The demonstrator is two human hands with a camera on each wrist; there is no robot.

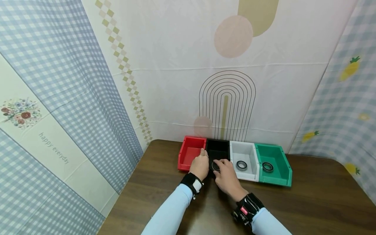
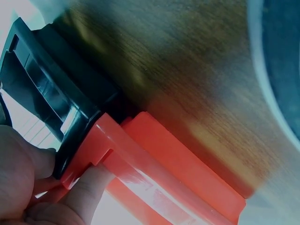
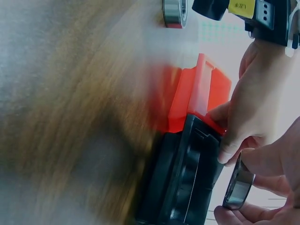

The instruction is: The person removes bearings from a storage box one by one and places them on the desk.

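My left hand (image 1: 200,165) grips the adjoining front walls of the red bin (image 1: 190,150) and the black bin (image 1: 217,148); in the left wrist view its fingers straddle both rims. Over the front of the black bin, my right hand (image 1: 227,179) pinches a ball bearing (image 3: 239,185) by its outer edge. That bearing is tilted, and its far side is partly covered by fingers. One bearing (image 1: 242,169) lies in the white bin (image 1: 251,153), another bearing (image 1: 267,171) in the green bin (image 1: 271,150).
The bins stand side by side on a brown wooden table (image 1: 317,195), near its back edge. Behind them hangs a patterned cloth (image 1: 170,98). A shiny metal ring (image 3: 174,13) shows at the top of the right wrist view; its support is unclear.
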